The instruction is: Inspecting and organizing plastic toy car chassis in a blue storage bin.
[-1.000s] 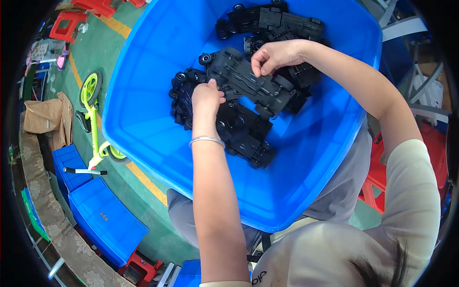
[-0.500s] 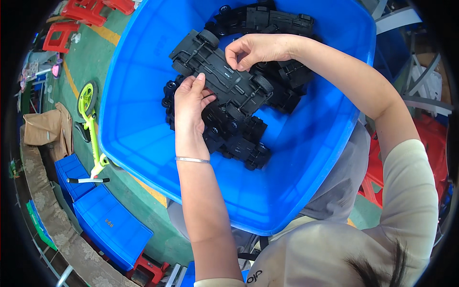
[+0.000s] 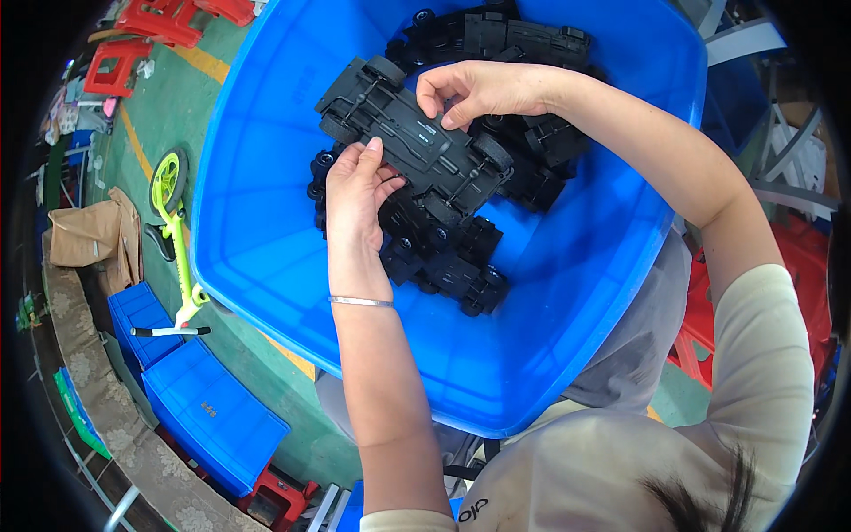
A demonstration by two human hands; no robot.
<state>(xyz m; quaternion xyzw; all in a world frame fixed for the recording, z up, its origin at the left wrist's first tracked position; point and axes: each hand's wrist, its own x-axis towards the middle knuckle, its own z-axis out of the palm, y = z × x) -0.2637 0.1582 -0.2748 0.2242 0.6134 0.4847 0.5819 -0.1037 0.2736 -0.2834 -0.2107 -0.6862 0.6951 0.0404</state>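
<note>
A black toy car chassis with its wheels on is tilted over the pile, underside up. My left hand is closed on its near edge, thumb on the underside and fingers curled beneath. At its far edge my right hand is bent in a pinch, with thumb and index fingertips close to the chassis surface. Anything between those fingertips is too small or hidden to make out. More black chassis lie heaped below in a large blue bin, and another group lies against its far wall.
The bin's rim surrounds both hands. Left of it, a lime-green balance bike, a brown paper bag and a blue lidded box are on the green floor. Red stools stand at far left, and grey metal bars at far right.
The whole view has shifted slightly, the bin and floor things sliding a little to the right. Both hands keep their places on the chassis, with hardly any motion against it.
</note>
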